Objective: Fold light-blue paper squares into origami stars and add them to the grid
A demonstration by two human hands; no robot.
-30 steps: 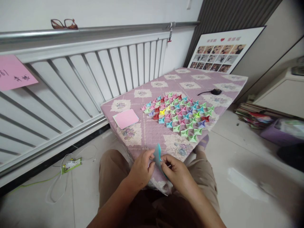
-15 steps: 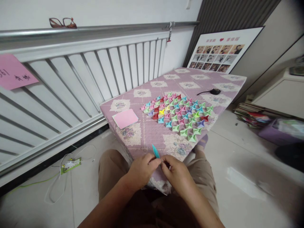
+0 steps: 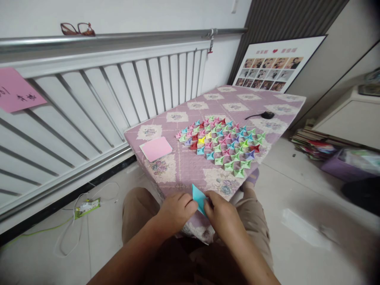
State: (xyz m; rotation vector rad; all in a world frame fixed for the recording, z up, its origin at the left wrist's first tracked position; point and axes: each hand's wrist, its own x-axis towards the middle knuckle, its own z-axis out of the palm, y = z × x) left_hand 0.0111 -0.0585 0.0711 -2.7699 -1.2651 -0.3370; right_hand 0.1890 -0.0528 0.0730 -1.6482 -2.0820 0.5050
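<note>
A folded blue paper [image 3: 199, 199] is held between both hands over the near edge of the table, its pointed end up. My right hand [image 3: 218, 208] pinches its right side. At its left side, my left hand [image 3: 179, 208] has its fingers curled, with fingertips against the paper. Beyond the hands, many small folded paper pieces [image 3: 219, 148] in green, pink, blue, red and yellow stand in slanted rows on the tablecloth [image 3: 184, 172]. A stack of pink paper sheets [image 3: 156, 149] lies at the table's left side.
A black object with a cord [image 3: 267, 114] lies at the table's far right. The white radiator [image 3: 130, 87] runs along the left, with glasses [image 3: 77, 29] on its pipe. A power strip [image 3: 88, 208] and cables are on the floor. A photo board [image 3: 276, 63] leans behind the table.
The blue paper has turned and now shows a wider face between my hands. My right hand has shifted slightly and grips its right side.
</note>
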